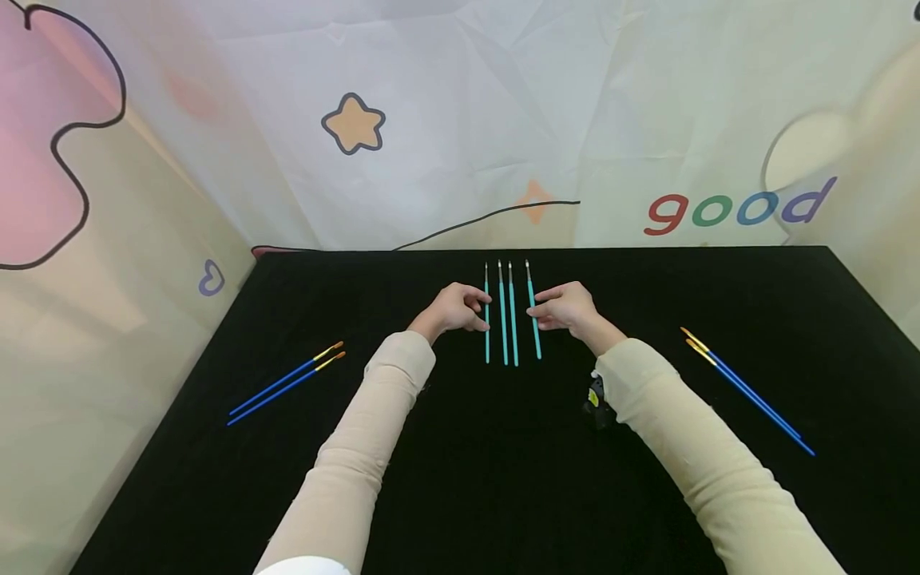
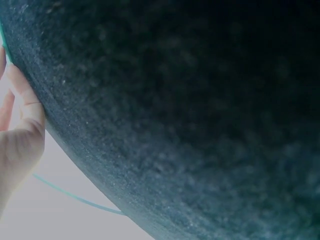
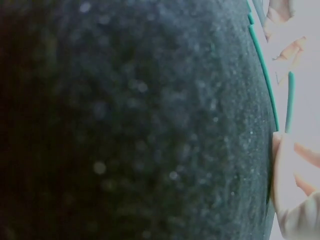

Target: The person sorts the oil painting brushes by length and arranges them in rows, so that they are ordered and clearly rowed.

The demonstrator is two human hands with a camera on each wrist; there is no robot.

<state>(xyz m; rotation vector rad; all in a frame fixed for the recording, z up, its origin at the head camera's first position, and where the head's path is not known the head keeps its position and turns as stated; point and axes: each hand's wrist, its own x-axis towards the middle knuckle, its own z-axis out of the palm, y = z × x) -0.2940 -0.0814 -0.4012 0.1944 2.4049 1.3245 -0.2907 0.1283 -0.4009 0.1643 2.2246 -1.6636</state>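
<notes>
Several slim teal paintbrushes stand in a row on the black table, tips toward the back. My left hand (image 1: 458,307) pinches the leftmost teal paintbrush (image 1: 487,347) between thumb and fingers. At the row's other end, my right hand (image 1: 568,310) holds the rightmost teal paintbrush (image 1: 537,342), which leans slightly. Between the hands lie two more, a middle-left paintbrush (image 1: 504,327) and a middle-right paintbrush (image 1: 513,327), untouched. The left wrist view catches the left hand (image 2: 22,135) only at its edge; in the right wrist view, a teal shaft (image 3: 290,100) rises from the right fingertips.
Two blue paintbrushes (image 1: 276,393) with brown bristles lie slanted on the left of the black table (image 1: 489,479). Another blue pair (image 1: 755,397) lies slanted on the right. A printed cloth backdrop (image 1: 460,120) borders the table's back and sides.
</notes>
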